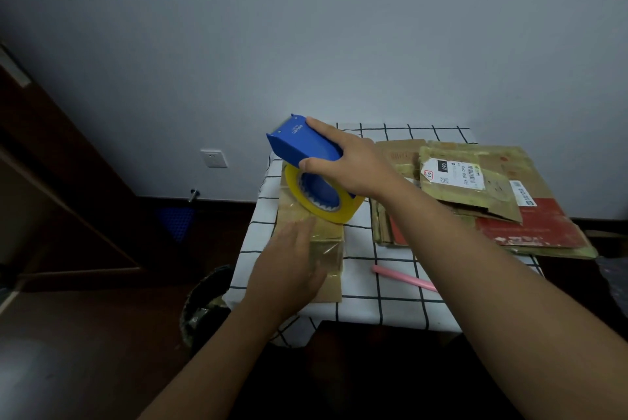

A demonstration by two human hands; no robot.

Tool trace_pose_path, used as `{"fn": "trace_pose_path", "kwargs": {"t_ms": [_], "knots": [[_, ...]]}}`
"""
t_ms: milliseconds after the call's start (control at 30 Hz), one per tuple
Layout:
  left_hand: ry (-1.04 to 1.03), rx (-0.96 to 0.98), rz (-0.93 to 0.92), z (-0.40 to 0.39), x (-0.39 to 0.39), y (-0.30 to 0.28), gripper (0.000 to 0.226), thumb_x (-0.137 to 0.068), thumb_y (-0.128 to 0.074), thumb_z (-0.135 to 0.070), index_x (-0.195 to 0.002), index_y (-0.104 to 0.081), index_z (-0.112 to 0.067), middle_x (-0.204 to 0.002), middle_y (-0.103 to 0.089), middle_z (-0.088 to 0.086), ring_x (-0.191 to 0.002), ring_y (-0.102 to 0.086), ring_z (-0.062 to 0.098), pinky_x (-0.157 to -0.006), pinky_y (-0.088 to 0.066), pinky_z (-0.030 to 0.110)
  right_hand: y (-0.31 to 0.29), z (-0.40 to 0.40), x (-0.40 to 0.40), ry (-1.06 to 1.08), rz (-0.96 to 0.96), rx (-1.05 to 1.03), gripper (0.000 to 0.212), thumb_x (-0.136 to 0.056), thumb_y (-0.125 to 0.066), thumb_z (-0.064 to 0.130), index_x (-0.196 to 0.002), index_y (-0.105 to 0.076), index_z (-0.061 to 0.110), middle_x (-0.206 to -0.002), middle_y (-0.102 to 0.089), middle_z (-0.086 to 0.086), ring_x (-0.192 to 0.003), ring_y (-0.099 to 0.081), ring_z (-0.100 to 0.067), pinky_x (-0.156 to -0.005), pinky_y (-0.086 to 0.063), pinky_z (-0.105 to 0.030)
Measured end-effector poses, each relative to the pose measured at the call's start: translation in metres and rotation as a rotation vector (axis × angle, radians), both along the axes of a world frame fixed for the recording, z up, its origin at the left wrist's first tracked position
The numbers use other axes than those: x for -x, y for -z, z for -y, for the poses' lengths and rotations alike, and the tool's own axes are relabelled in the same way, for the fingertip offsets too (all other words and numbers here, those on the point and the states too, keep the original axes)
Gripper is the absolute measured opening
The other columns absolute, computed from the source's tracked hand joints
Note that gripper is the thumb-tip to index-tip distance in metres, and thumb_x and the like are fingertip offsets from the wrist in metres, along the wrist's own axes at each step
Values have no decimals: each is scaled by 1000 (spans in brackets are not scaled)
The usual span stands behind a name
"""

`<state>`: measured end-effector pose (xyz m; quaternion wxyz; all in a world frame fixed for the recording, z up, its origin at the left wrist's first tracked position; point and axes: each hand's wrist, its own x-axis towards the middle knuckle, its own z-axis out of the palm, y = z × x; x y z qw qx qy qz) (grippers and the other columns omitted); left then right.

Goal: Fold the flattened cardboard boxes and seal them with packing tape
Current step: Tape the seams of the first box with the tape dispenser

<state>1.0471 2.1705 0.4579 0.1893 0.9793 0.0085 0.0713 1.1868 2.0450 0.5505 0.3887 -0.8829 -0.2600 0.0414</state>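
A small brown cardboard box [326, 287] lies on the left part of the checked tablecloth [401, 311]. My right hand [346, 161] grips a blue tape dispenser [299, 144] holding a yellow roll of packing tape [316, 205], tilted above the box's far end. A strip of clear tape runs from the roll down over the box top. My left hand [292, 266] presses flat on that strip with straight fingers, near the box's front half.
A stack of flattened cardboard boxes [475, 195] with shipping labels fills the table's right side. A pink pen-like tool [404, 278] lies between box and stack, partly under my right forearm. A dark waste bin [204, 304] stands on the floor at the table's left.
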Motion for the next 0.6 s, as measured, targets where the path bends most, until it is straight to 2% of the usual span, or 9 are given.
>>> {"fn": "trace_pose_path", "kwargs": {"t_ms": [100, 167, 200, 300, 367, 433, 500, 533, 600], "knots": [[-63, 45, 98, -15, 11, 21, 77, -79, -64, -30, -147, -36, -6, -151, -39, 14, -140, -36, 26, -113, -32, 40, 0, -2, 0, -11, 9, 12, 70, -87, -64, 55, -149, -31, 50, -132, -53, 8, -107, -55, -17, -89, -52, -34], [-88, 192, 34, -14, 21, 29, 88, -83, -62, -28, -154, -11, -20, -162, -12, -1, -142, -17, 3, -111, -25, 21, 0, -4, -1, -14, 8, 17, 70, -87, -64, 55, -148, -31, 50, -128, -53, 10, -107, -55, -17, -89, -52, -34], [-112, 312, 1, -11, 24, 27, 89, -83, -59, -29, -152, -3, -30, -160, -7, -12, -136, -12, -10, -105, -22, 9, 0, -4, -1, -13, 7, 18, 70, -87, -64, 56, -148, -31, 51, -124, -52, 11, -107, -55, -18, -89, -52, -34], [-243, 684, 46, -2, 23, 18, 70, -78, -51, -32, -137, -18, -49, -131, -33, -40, -109, -29, -35, -84, -24, -8, 1, -5, -2, -1, 2, 17, 70, -86, -64, 57, -147, -31, 52, -121, -48, 14, -106, -56, -18, -88, -52, -34], [-279, 760, 48, 0, 21, 18, 69, -78, -50, -31, -138, -22, -49, -113, -37, -45, -96, -37, -37, -73, -30, -8, 3, -4, -1, 9, 9, 22, 70, -85, -64, 58, -147, -31, 54, -123, -48, 14, -106, -55, -17, -88, -52, -34], [-255, 755, 35, -3, 22, 25, 76, -77, -50, -31, -144, -18, -45, -115, -35, -46, -97, -39, -34, -73, -30, -8, 5, -4, -1, 12, 19, 21, 70, -85, -64, 58, -146, -30, 55, -129, -49, 12, -107, -54, -17, -89, -52, -35], [-253, 835, 15, -9, 21, 32, 81, -77, -51, -35, -150, -16, -38, -134, -33, -38, -117, -38, -23, -89, -29, -3, 6, -5, -1, 10, 22, 15, 70, -85, -64, 59, -146, -30, 55, -136, -50, 9, -108, -54, -18, -90, -52, -37], [-279, 904, 23, -13, 20, 34, 80, -79, -53, -35, -151, -20, -34, -141, -35, -30, -127, -37, -14, -99, -31, 6, 6, -5, -2, 10, 24, 16, 71, -85, -64, 59, -146, -29, 55, -137, -50, 8, -108, -54, -18, -90, -52, -38], [-371, 1021, 85, -17, 16, 37, 61, -86, -63, -32, -142, -39, -31, -138, -50, -17, -126, -48, -4, -103, -40, 20, 6, -6, -2, 15, 30, 22, 70, -84, -64, 60, -145, -29, 57, -137, -50, 9, -108, -54, -17, -90, -52, -37]]}}
